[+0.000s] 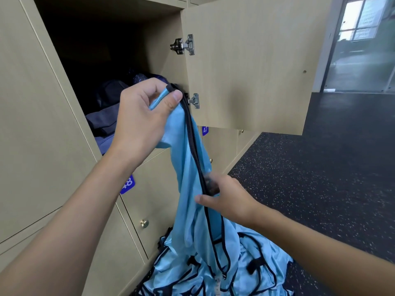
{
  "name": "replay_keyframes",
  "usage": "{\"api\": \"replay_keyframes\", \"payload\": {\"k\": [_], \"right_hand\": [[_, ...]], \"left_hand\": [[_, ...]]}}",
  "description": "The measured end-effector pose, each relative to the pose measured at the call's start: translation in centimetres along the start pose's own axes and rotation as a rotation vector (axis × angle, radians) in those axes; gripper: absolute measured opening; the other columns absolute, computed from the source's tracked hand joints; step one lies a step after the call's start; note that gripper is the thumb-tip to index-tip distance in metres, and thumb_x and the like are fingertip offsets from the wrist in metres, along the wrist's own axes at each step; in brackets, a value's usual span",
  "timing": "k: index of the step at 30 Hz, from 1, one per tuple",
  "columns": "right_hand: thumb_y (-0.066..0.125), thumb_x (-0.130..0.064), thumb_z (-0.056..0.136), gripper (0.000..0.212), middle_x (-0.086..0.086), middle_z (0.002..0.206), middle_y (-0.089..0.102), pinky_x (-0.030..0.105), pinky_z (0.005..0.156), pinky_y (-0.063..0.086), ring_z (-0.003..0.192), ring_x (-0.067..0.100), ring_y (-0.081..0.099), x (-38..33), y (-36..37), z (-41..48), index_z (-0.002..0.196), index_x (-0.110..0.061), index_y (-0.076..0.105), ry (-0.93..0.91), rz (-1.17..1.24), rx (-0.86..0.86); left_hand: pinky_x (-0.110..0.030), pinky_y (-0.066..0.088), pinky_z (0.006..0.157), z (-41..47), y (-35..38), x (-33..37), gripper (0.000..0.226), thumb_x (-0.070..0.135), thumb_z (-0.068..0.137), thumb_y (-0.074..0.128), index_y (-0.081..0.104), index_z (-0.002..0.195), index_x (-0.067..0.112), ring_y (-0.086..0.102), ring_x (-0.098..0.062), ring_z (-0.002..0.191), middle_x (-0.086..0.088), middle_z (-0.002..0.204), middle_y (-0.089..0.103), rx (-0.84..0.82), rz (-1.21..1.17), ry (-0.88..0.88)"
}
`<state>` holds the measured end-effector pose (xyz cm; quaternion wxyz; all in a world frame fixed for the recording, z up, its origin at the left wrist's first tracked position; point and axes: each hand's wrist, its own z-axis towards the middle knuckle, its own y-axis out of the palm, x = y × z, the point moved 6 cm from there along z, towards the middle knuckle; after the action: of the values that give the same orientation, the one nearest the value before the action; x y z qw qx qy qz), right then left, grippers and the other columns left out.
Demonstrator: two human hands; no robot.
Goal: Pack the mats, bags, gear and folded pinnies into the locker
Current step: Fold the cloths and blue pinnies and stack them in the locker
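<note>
Pinny (188, 163) is hanging stretched for folding; left hand (141, 116) is pinching its top at 11 o'clock, right hand (228, 197) is gripping it at 5 o'clock.

This looks like a gym or sports-hall locker area. The open beige wood-laminate locker door (245, 67) belongs to a stacked bank of matching lockers (32, 103). Below that door are closed ones with small round brass knobs (144, 223) and blue numbered tags (128, 184) reading 48 and 47. Beneath it spreads black rubber flooring with pale speckles (320, 167), where shiny light-blue sports pinnies with black trim (252, 272) lie heaped. Past the door's right edge stands a frosted glass partition (363, 67).
</note>
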<state>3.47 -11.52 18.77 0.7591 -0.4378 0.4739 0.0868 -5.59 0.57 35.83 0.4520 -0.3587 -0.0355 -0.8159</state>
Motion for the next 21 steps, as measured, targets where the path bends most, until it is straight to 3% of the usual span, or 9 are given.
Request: {"api": "replay_keyframes", "payload": {"k": [1, 4, 8, 10, 12, 15, 17, 19, 21], "right_hand": [[0.071, -0.027, 0.089, 0.011, -0.012, 0.076, 0.062, 0.010, 0.066, 0.045, 0.067, 0.000, 0.056, -0.1, -0.1, -0.1, 0.085, -0.021, 0.062, -0.009, -0.015, 0.008], [0.063, -0.021, 0.094, 0.035, -0.010, 0.060, 0.043, 0.013, 0.053, 0.036, 0.051, 0.003, 0.040, -0.3, -0.8, -0.1, 0.065, -0.021, 0.043, -0.023, -0.083, 0.091], [0.053, -0.017, 0.097, 0.016, -0.002, 0.067, 0.055, 0.024, 0.054, 0.040, 0.059, 0.015, 0.048, -0.5, -1.7, -0.4, 0.081, -0.017, 0.051, -0.026, -0.075, 0.145], [0.052, -0.013, 0.096, 0.015, 0.001, 0.068, 0.056, 0.032, 0.058, 0.040, 0.062, 0.020, 0.047, -0.7, -2.3, -0.5, 0.080, -0.016, 0.052, -0.049, -0.111, 0.164], [0.051, -0.008, 0.094, 0.023, 0.000, 0.063, 0.049, 0.032, 0.057, 0.033, 0.059, 0.016, 0.039, -1.4, -3.2, -0.5, 0.072, -0.012, 0.050, -0.105, -0.150, 0.177], [0.052, -0.006, 0.094, 0.033, -0.008, 0.055, 0.045, 0.023, 0.051, 0.030, 0.052, 0.006, 0.035, -2.5, -4.0, -0.5, 0.064, -0.019, 0.054, -0.169, -0.076, 0.113], [0.054, -0.006, 0.095, 0.038, -0.013, 0.050, 0.041, 0.018, 0.049, 0.028, 0.049, 0.004, 0.033, -2.9, -4.6, -0.6, 0.062, -0.024, 0.053, -0.183, -0.015, 0.096], [0.057, -0.009, 0.095, 0.028, -0.013, 0.054, 0.044, 0.021, 0.051, 0.030, 0.051, 0.003, 0.034, -2.8, -5.1, -0.8, 0.069, -0.018, 0.061, -0.172, 0.021, 0.094], [0.061, -0.012, 0.093, 0.012, -0.010, 0.059, 0.054, 0.022, 0.054, 0.035, 0.054, 0.006, 0.042, -2.8, -5.4, -1.0, 0.082, -0.014, 0.065, -0.162, 0.048, 0.076]], "left_hand": [[-0.028, 0.038, 0.057, 0.0, 0.0, -0.1, 0.028, 0.018, 0.094, 0.066, 0.055, 0.078, -0.002, 0.043, -0.014, 0.063, -0.008, 0.069, 0.049, 0.002, 0.000, 0.000], [-0.029, 0.038, 0.058, 0.1, -0.2, -0.7, 0.028, 0.019, 0.094, 0.066, 0.057, 0.081, -0.003, 0.044, -0.016, 0.064, -0.010, 0.070, 0.050, 0.013, 0.023, -0.005], [-0.030, 0.037, 0.060, 0.3, -1.4, -3.1, 0.022, 0.023, 0.096, 0.063, 0.057, 0.086, 0.004, 0.046, -0.014, 0.067, -0.001, 0.071, 0.053, 0.024, 0.300, -0.076], [-0.029, 0.046, 0.075, -0.1, -1.7, -3.9, 0.010, 0.026, 0.093, 0.064, 0.061, 0.095, 0.017, 0.058, -0.013, 0.084, 0.011, 0.083, 0.062, -0.006, 0.430, -0.107], [-0.025, 0.048, 0.096, -0.9, -0.4, -3.8, 0.022, 0.029, 0.087, 0.073, 0.066, 0.108, 0.024, 0.063, -0.007, 0.105, 0.016, 0.104, 0.068, -0.161, 0.374, -0.077], [-0.002, 0.036, 0.098, -4.3, 3.8, -3.3, 0.060, 0.031, 0.075, 0.085, 0.061, 0.130, 0.024, 0.055, 0.012, 0.116, 0.017, 0.125, 0.065, -0.570, 0.212, -0.142], [-0.002, 0.036, 0.100, -6.7, 6.0, -4.2, 0.073, 0.033, 0.072, 0.087, 0.055, 0.138, 0.025, 0.054, 0.015, 0.116, 0.016, 0.130, 0.063, -0.755, 0.226, -0.219], [-0.020, 0.050, 0.095, -7.9, 7.1, -5.1, 0.046, 0.024, 0.079, 0.083, 0.067, 0.122, 0.024, 0.064, 0.006, 0.099, 0.010, 0.115, 0.072, -0.811, 0.183, -0.269], [-0.031, 0.055, 0.081, -7.5, 7.0, -5.1, 0.011, 0.017, 0.086, 0.076, 0.075, 0.096, 0.022, 0.067, -0.001, 0.079, 0.005, 0.091, 0.076, -0.748, 0.198, -0.219]]}}
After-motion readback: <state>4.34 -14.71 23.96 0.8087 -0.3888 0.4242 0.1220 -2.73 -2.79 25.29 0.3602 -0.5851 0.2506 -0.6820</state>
